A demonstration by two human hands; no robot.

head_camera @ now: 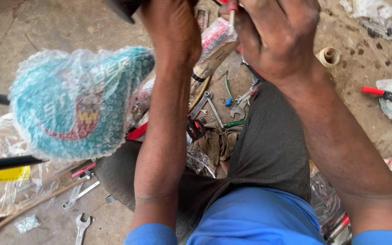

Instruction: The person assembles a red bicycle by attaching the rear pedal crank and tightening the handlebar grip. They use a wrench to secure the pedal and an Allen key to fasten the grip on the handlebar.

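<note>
My left hand [171, 27] is raised at the top middle, closed around a dark part [122, 7] that runs out of the frame. My right hand [273, 34] is beside it, gripping a thin tool with a red handle [231, 11] that points down. A teal bicycle saddle wrapped in bubble wrap [75, 102] sits just left of my left forearm. A tube wrapped in pink and brown packaging [214, 45] shows between my two hands.
Several spanners [239, 106] and pliers [196, 129] lie on the dirt floor beyond my knees, with a rag [216, 143]. More spanners [81, 224] lie at lower left. A tape roll [328, 56] and a red-handled tool [379, 93] lie at right. Black tubes [5, 162] cross the left edge.
</note>
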